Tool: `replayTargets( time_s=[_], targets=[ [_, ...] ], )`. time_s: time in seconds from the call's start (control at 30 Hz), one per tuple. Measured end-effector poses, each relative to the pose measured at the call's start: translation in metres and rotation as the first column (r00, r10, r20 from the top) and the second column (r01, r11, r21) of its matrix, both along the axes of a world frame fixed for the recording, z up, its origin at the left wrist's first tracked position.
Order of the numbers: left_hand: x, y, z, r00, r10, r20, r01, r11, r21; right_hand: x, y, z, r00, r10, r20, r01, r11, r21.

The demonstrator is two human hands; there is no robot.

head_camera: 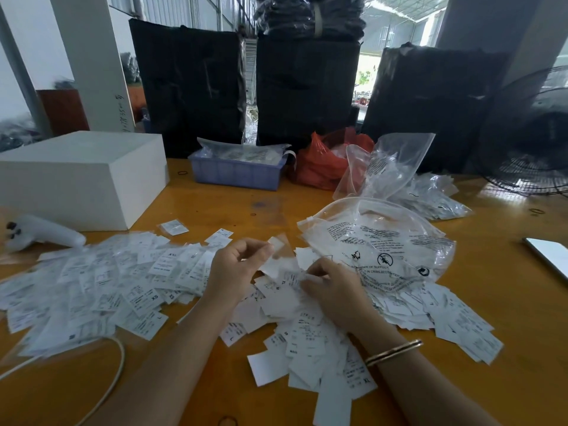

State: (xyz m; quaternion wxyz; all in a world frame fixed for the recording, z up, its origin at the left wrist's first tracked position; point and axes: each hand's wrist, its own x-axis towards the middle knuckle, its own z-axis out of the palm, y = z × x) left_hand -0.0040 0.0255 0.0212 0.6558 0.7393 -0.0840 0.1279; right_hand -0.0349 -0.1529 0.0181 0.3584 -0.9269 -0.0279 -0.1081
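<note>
My left hand (235,265) is raised over the table and pinches a small white label (275,243) between thumb and fingertips. My right hand (333,285), with a bangle on the wrist, has its fingers curled on a label (296,276) in the loose pile of white size labels (307,333) in front of me. A second, wider spread of labels in small clear sleeves (101,284) covers the table to the left. A large clear printed plastic bag (384,244) lies just right of my hands, over more labels.
White box (83,176) at the back left, a white handheld device (43,233) with a cable (113,373) beside it. Blue tray (236,170), red bag (319,164), more clear bags (393,164), black wrapped bundles (190,87) and a fan (528,130) behind. Phone (550,253) at right edge.
</note>
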Motion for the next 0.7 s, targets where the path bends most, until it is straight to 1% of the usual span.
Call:
replayTargets(
  time_s=[0.07, 0.1, 0.17, 0.23, 0.3, 0.37, 0.43, 0.47, 0.53, 0.63, 0.7],
  targets=[
    [-0.001, 0.000, 0.000, 1.000, -0.007, 0.020, 0.007, 1.000, -0.005, -0.001, -0.001, 0.000, 0.998, -0.033, 0.045, 0.023, 0.978, 0.209],
    [-0.001, 0.000, 0.000, 0.999, -0.020, 0.025, 0.020, 1.000, -0.015, -0.003, 0.000, 0.002, 0.996, -0.055, 0.068, 0.034, 0.959, 0.280],
    [-0.002, -0.002, 0.001, 0.998, -0.064, 0.001, 0.064, 0.994, -0.085, -0.004, -0.002, 0.002, 0.992, -0.088, 0.086, 0.053, 0.939, 0.340],
    [-0.002, -0.002, 0.002, 0.993, -0.106, -0.050, 0.093, 0.973, -0.209, -0.005, 0.000, 0.004, 0.994, -0.076, 0.076, 0.045, 0.934, 0.353],
    [-0.002, -0.003, 0.004, 0.987, -0.141, -0.078, 0.107, 0.936, -0.334, -0.007, 0.004, 0.006, 0.999, -0.011, 0.035, -0.004, 0.906, 0.424],
    [-0.002, -0.003, 0.004, 0.982, -0.171, -0.076, 0.126, 0.906, -0.403, -0.012, 0.010, 0.007, 0.995, 0.100, -0.003, -0.085, 0.859, 0.506],
    [-0.002, -0.003, 0.003, 0.979, -0.193, -0.064, 0.154, 0.911, -0.381, -0.015, 0.014, 0.009, 0.982, 0.187, -0.018, -0.141, 0.795, 0.590],
    [-0.003, -0.003, 0.003, 0.977, -0.206, -0.060, 0.172, 0.919, -0.355, -0.015, 0.015, 0.009, 0.981, 0.194, -0.005, -0.155, 0.796, 0.586],
    [-0.004, -0.004, 0.003, 0.969, -0.241, -0.061, 0.210, 0.923, -0.322, -0.013, 0.016, 0.007, 0.990, 0.139, 0.024, -0.129, 0.822, 0.554],
    [-0.005, -0.006, 0.003, 0.938, -0.338, -0.084, 0.303, 0.911, -0.282, -0.011, 0.015, 0.009, 0.999, 0.029, 0.030, -0.041, 0.797, 0.602],
    [-0.007, -0.005, 0.004, 0.913, -0.389, -0.125, 0.353, 0.905, -0.236, -0.011, 0.013, 0.009, 0.999, 0.009, 0.051, -0.036, 0.825, 0.564]
  ],
)
